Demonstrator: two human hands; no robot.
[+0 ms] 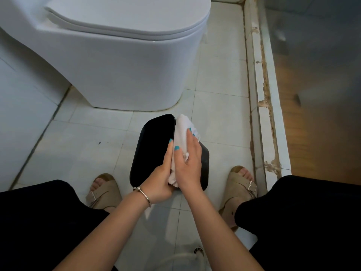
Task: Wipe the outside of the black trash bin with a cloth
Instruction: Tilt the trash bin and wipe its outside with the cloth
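Observation:
A black trash bin (154,147) stands tilted on the white tiled floor between my feet, its open mouth facing up and left. My left hand (158,179) grips the bin's near rim, thumb stretched along the edge. A white cloth (182,130) lies bunched against the bin's right outer side. My right hand (188,163) presses flat on the cloth, fingers straight and pointing away from me. The lower end of the cloth is hidden between my two hands.
A white toilet (121,61) rises just behind the bin. A raised white threshold (261,106) with peeling edges runs along the right, with wooden flooring beyond it. My sandalled feet (104,189) flank the bin. A floor drain (198,251) sits below my arms.

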